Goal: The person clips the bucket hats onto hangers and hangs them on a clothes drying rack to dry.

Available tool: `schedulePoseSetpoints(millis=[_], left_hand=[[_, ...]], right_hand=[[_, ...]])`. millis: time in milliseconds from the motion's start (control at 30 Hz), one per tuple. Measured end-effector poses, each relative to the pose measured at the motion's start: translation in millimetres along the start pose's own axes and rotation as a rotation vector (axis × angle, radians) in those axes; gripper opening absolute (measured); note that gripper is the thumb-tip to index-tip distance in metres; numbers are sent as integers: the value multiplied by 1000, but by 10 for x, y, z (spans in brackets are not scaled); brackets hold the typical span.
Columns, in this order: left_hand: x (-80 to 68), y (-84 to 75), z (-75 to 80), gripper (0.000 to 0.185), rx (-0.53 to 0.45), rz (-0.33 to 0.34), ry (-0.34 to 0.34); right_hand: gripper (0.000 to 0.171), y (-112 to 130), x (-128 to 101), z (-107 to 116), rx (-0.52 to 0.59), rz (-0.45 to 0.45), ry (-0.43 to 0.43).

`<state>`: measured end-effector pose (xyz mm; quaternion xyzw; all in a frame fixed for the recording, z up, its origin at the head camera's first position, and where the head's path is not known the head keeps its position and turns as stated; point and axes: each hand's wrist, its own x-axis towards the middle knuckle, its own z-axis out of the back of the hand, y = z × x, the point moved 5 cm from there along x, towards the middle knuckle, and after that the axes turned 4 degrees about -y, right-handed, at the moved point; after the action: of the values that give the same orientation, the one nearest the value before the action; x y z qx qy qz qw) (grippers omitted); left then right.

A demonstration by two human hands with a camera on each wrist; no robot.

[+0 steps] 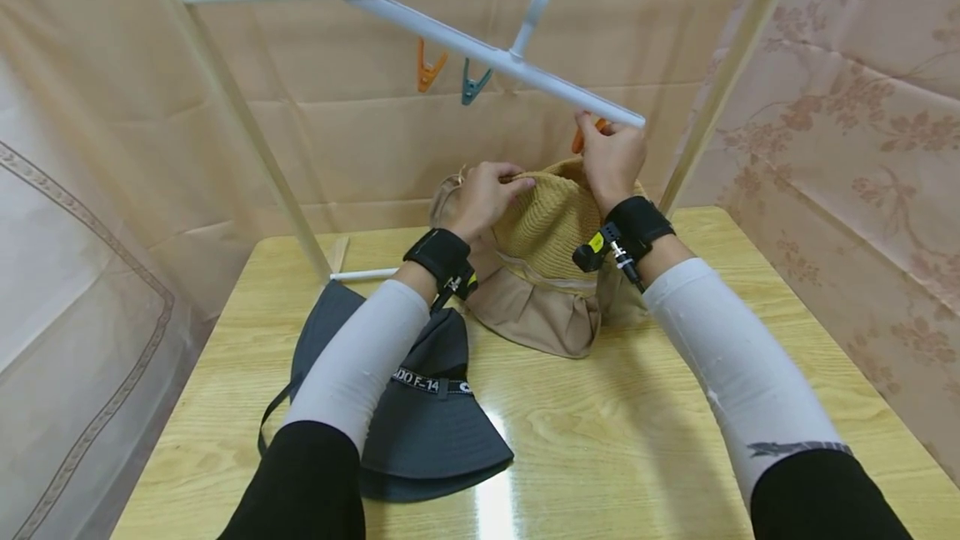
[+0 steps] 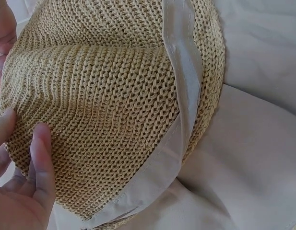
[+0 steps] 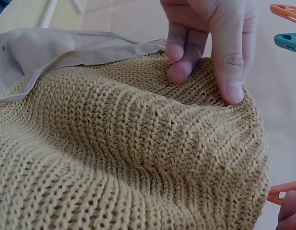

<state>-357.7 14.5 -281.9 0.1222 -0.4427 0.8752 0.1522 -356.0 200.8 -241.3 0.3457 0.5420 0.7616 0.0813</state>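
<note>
Head view: both hands are raised at the straw hat, under the hanger's low end.
Left fingers: the left hand [image 1: 487, 194] is curled over the top edge of the woven straw hat [image 1: 543, 227], pinching the knit; in the left wrist view the fingers [image 2: 42, 158] lie against the weave beside its beige fabric band [image 2: 183, 96].
Right fingers: the right hand [image 1: 611, 158] pinches an orange clip [image 1: 577, 138] just above the hat, under the tip of the white hanger bar [image 1: 495, 57].
Between the fingers: the hat's crown edge, held up off the desk [image 1: 600, 407], its beige brim hanging below.
Clip and hat: an orange clip jaw shows beside the knit in the right wrist view [image 3: 282, 191], apparently not yet biting it.
Beyond the fingers: an orange peg [image 1: 429, 69] and a teal peg [image 1: 472, 82] hang free on the bar.
Progress: judged early; no hat is clipped up, and the straw hat is being brought to its clip.
Nearer the person: a grey hat [image 1: 420, 407] lies flat on the desk, untouched.
</note>
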Motion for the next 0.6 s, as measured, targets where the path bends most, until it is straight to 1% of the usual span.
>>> schedulePoseSetpoints(millis=[133, 300, 433, 500, 600], left_hand=[[6, -13, 14, 28, 6, -12, -3], [44, -59, 17, 29, 19, -38, 39], [75, -91, 12, 31, 3, -34, 50], [84, -105, 7, 31, -17, -31, 49], [92, -117, -18, 31, -35, -25, 55]], right_hand=[[51, 8, -7, 28, 5, -13, -15], [50, 35, -10, 66, -44, 11, -22], [51, 76, 2, 91, -68, 45, 2], [52, 90, 3, 103, -63, 57, 17], [51, 84, -1, 116, -45, 52, 38]])
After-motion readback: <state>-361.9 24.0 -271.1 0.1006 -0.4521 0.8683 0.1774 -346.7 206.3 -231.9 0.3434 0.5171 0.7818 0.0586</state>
